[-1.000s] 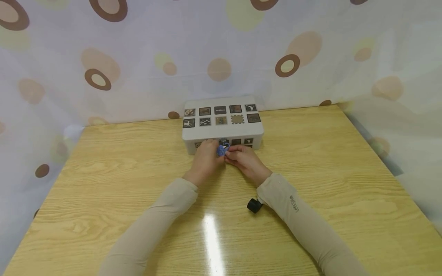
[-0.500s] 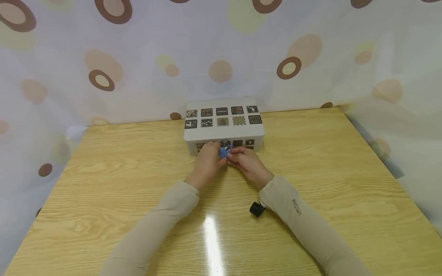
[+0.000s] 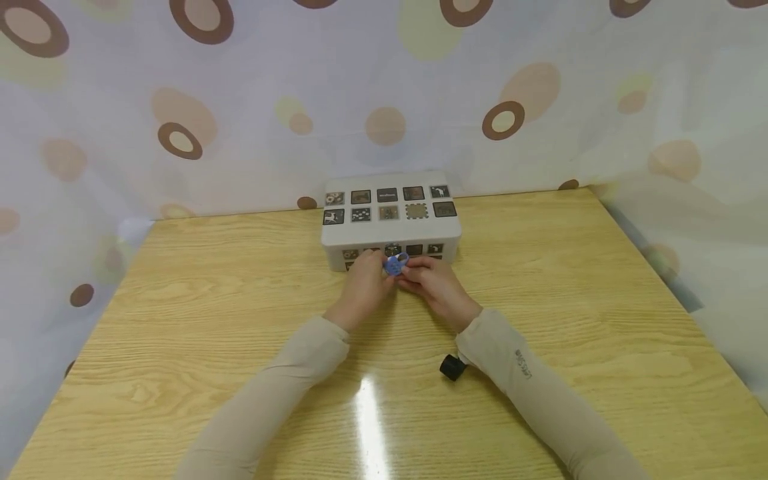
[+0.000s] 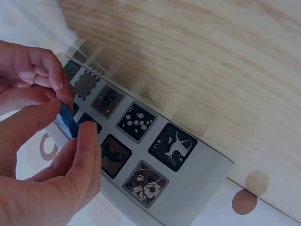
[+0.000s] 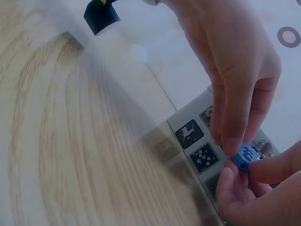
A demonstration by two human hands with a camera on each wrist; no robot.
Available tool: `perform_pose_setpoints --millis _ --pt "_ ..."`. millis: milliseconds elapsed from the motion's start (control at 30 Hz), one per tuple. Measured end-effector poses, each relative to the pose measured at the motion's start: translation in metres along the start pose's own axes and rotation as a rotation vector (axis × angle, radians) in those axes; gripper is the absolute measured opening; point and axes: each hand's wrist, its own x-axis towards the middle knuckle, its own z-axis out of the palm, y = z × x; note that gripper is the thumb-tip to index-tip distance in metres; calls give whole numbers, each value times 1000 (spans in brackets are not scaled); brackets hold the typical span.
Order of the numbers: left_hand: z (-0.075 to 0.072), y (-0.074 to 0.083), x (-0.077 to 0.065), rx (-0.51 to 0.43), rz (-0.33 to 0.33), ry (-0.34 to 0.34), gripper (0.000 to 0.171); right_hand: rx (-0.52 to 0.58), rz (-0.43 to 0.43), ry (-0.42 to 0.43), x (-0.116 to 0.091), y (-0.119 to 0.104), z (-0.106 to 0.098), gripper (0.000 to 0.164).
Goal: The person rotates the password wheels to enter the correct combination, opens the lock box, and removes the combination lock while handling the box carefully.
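Note:
A small blue padlock (image 3: pixel 395 266) with a looped shackle is held between both hands, just in front of a white box (image 3: pixel 390 230). My left hand (image 3: pixel 364 283) pinches the padlock's body from the left; the left wrist view shows the padlock (image 4: pixel 68 123) between thumb and fingertips. From the other side, my right hand (image 3: pixel 438 287) pinches it near the shackle. In the right wrist view a pattern of small marks shows on the padlock's (image 5: pixel 247 154) blue face. Fingers partly cover the padlock and the box's front side.
The box carries dark picture squares on its lid and front, and stands at the back of the wooden table (image 3: pixel 210 320). Behind it hangs a dotted curtain (image 3: pixel 336 80). A black wrist camera (image 3: pixel 453 367) sticks out below the right sleeve.
The padlock has shifted slightly right and tilted, so its shackle now shows more clearly toward the right hand. Both hands keep their hold; the whole view has drifted a little.

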Motion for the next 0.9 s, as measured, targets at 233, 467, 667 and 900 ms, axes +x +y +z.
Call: perform_pose_setpoints --millis 233,467,667,900 --pt "-5 1 5 -278 -112 -66 27 -15 3 -45 1 -7 -7 34" --pt "-10 5 8 -576 -306 -253 29 -70 62 -110 -5 -8 -27 41" --pt "-3 17 9 -901 -371 -411 32 -84 56 -153 -20 -13 -49 41" --pt "12 31 13 -1107 -408 -457 29 -177 64 -103 -28 -16 -67 42"
